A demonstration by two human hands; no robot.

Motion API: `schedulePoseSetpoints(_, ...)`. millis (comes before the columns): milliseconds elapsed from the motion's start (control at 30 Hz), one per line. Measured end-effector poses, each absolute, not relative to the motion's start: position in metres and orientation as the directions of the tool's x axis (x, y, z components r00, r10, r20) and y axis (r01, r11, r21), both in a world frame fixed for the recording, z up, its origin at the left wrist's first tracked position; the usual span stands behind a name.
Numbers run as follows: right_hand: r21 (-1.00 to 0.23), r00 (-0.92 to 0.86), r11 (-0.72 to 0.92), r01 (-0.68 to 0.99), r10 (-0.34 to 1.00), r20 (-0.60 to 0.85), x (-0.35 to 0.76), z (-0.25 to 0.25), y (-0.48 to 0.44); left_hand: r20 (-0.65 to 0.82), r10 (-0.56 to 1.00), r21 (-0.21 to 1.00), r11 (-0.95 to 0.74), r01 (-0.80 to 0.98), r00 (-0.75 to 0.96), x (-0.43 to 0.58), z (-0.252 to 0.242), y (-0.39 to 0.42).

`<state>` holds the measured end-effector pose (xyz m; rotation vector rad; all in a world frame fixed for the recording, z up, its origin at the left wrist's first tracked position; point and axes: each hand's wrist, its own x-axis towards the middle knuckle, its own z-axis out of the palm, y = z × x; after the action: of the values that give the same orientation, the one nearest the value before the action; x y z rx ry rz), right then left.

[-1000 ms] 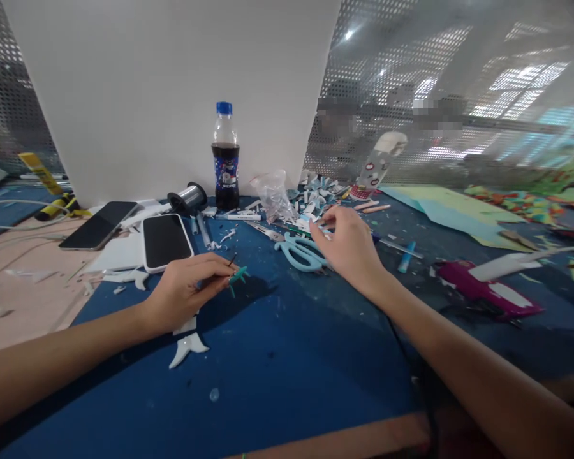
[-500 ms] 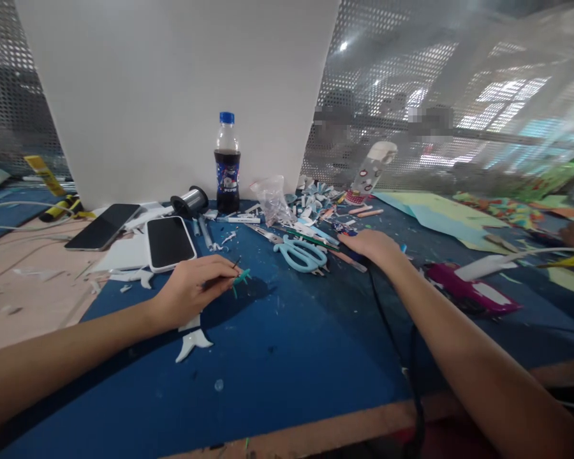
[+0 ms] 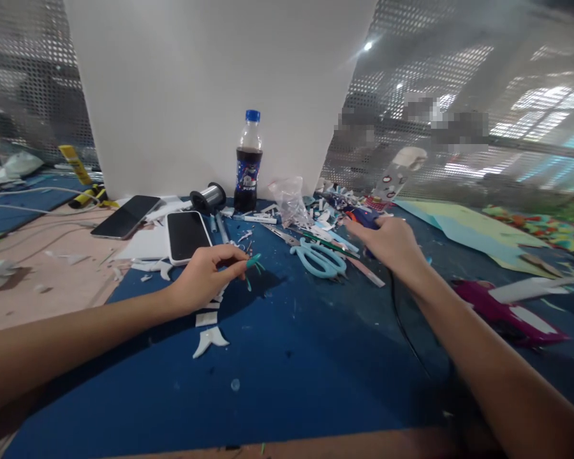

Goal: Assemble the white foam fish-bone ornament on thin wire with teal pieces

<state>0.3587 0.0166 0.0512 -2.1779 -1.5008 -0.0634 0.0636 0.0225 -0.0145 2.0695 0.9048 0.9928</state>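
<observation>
My left hand (image 3: 208, 280) is closed in a pinch on a small green piece (image 3: 253, 260) with thin strands hanging from it, above the blue mat (image 3: 287, 382). Its exact kind is unclear. Below that hand lie white cut pieces, among them a tail-shaped one (image 3: 211, 341). My right hand (image 3: 395, 245) grips a dark blue glue gun (image 3: 365, 217) with an orange part, partly hidden by the fingers. A black cord (image 3: 402, 319) trails from it towards the front edge. Light blue scissors (image 3: 319, 258) lie between my hands.
A cola bottle (image 3: 249, 172), wire spool (image 3: 209, 196), crumpled plastic bag (image 3: 289, 197) and scraps stand along the back. Two phones, one white-framed (image 3: 187, 236), lie left. To the right are a purple object (image 3: 511, 312), coloured paper (image 3: 478, 236) and a tilted tumbler (image 3: 397, 172).
My right hand has raised the glue gun off the mat, so more of it shows. The left hand still pinches the green piece, now turned somewhat. The whole view has shifted.
</observation>
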Motion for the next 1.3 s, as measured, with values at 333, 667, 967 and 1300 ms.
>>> schedulePoseSetpoints(333, -0.493, 0.191, 0.077, 0.867, 0.862, 0.47, 0.308, 0.022, -0.008, 0.425, 0.754, 0.722, -0.616, 0.315, 0.5, 0.062, -0.014, 0.021)
schedulePoseSetpoints(667, -0.35, 0.014, 0.249, 0.903, 0.797, 0.604, 0.307, -0.005, 0.0, 0.348, 0.771, 0.729, -0.58, 0.363, 0.533, 0.064, -0.01, 0.021)
schedulePoseSetpoints(967, -0.315, -0.056, 0.297, 0.902, 0.801, 0.596, 0.308, -0.002, 0.0, 0.312, 0.785, 0.742, -0.553, 0.379, 0.535, 0.065, -0.011, 0.022)
schedulePoseSetpoints(1300, -0.285, -0.06, 0.279, 0.917, 0.803, 0.593, 0.307, -0.003, 0.0, 0.333, 0.78, 0.728, -0.57, 0.381, 0.53, 0.066, -0.013, 0.023)
